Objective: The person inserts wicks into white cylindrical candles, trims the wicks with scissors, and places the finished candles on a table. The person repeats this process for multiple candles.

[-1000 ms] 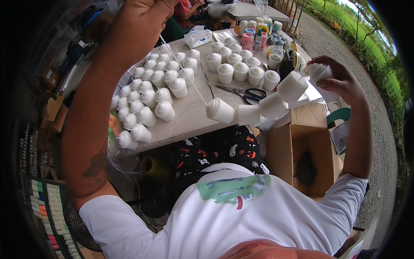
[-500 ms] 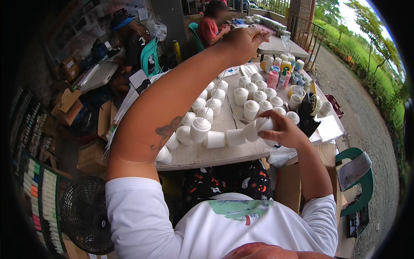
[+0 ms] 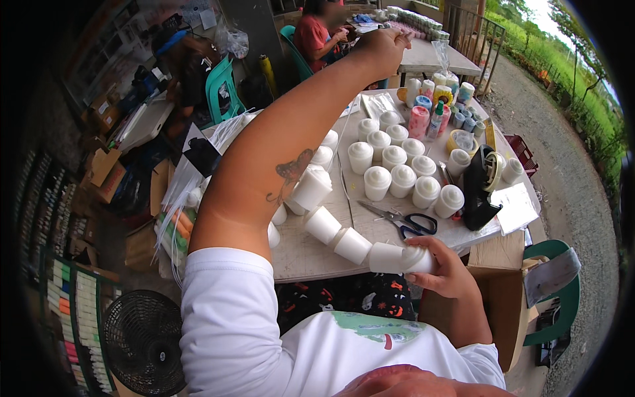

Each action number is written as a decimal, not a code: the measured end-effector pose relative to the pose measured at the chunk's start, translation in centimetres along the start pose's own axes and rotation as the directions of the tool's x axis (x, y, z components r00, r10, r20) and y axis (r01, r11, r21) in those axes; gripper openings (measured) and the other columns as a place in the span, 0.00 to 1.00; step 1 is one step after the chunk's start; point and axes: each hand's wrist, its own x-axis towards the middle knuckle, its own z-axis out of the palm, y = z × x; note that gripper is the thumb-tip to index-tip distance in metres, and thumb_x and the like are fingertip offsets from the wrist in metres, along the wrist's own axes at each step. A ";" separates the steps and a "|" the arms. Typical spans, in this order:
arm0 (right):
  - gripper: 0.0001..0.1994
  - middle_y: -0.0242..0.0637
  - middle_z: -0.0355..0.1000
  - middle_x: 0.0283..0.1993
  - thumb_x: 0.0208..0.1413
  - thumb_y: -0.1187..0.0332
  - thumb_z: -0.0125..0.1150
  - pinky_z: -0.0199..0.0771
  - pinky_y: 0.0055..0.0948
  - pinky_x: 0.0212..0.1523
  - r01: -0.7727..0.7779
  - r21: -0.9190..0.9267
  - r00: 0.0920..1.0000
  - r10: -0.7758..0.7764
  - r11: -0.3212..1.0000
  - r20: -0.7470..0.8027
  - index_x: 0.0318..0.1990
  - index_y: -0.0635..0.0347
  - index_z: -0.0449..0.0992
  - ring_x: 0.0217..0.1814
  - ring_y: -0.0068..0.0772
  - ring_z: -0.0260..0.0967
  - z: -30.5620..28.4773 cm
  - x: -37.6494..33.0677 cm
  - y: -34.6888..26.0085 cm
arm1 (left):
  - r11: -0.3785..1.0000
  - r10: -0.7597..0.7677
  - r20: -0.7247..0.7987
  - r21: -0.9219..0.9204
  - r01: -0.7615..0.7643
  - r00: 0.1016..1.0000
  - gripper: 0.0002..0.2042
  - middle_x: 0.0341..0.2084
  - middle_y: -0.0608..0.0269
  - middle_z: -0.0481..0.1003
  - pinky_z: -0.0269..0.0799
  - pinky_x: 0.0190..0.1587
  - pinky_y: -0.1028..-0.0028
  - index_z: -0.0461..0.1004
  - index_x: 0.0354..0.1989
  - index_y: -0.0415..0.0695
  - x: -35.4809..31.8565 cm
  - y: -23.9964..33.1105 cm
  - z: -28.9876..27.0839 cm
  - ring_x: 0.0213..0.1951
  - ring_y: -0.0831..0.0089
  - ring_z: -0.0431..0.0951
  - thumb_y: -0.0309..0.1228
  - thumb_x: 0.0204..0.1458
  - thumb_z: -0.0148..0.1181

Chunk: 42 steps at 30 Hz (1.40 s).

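Observation:
My left hand (image 3: 385,53) is raised at the far side of the table, its fingers pinched together. A thin pale string (image 3: 339,135) runs up behind my left forearm toward that hand; where it meets the fingers is too small to see. Below the forearm, several white cup-shaped pieces (image 3: 352,245) lie end to end in a curved row. My right hand (image 3: 443,268) grips the white domed cup (image 3: 418,259) at the row's right end, near the front edge. Other white domed cups (image 3: 377,182) stand upright in a group beyond. Dark-handled scissors (image 3: 405,221) lie just beyond the row.
Painted jars and a spray bottle (image 3: 436,119) stand at the table's back right. A black tape dispenser (image 3: 481,188) is near the right edge, above a cardboard box (image 3: 499,298). At left are a fan (image 3: 144,341) and shelves. Two people sit at farther tables.
My right hand has come nearer to me with its cup, and the row has bent into a longer curve toward the front edge. The scissors have come into sight. My left hand stays raised.

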 end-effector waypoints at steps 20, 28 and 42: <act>0.28 0.37 0.69 0.44 0.58 0.55 0.60 0.76 0.27 0.32 -0.219 0.396 0.971 0.241 0.892 -0.005 0.60 0.59 0.60 0.42 0.27 0.70 6.3 3.3 1.1 | 0.953 -0.291 0.470 0.062 0.298 0.833 0.39 0.61 0.46 0.58 0.55 0.64 0.66 0.44 0.70 0.45 -15.5 -1.8 -2.3 0.64 0.56 0.58 0.27 0.46 0.54; 0.21 0.44 0.70 0.42 0.60 0.55 0.53 0.79 0.33 0.26 -0.308 0.602 0.951 0.216 0.737 0.222 0.52 0.61 0.63 0.39 0.40 0.76 8.0 -0.1 1.8 | 0.988 -0.113 0.568 0.152 0.031 0.815 0.41 0.67 0.56 0.48 0.37 0.68 0.50 0.50 0.68 0.54 -36.9 5.6 -2.7 0.70 0.50 0.38 0.33 0.44 0.64; 0.23 0.41 0.65 0.53 0.58 0.66 0.57 0.71 0.43 0.52 -0.359 0.666 0.928 0.176 0.654 0.327 0.59 0.55 0.56 0.55 0.44 0.69 13.9 0.0 3.9 | 0.997 0.016 0.236 -0.073 0.002 0.972 0.27 0.62 0.55 0.57 0.55 0.65 0.57 0.71 0.54 0.55 -37.2 -1.5 -1.4 0.66 0.47 0.49 0.27 0.42 0.67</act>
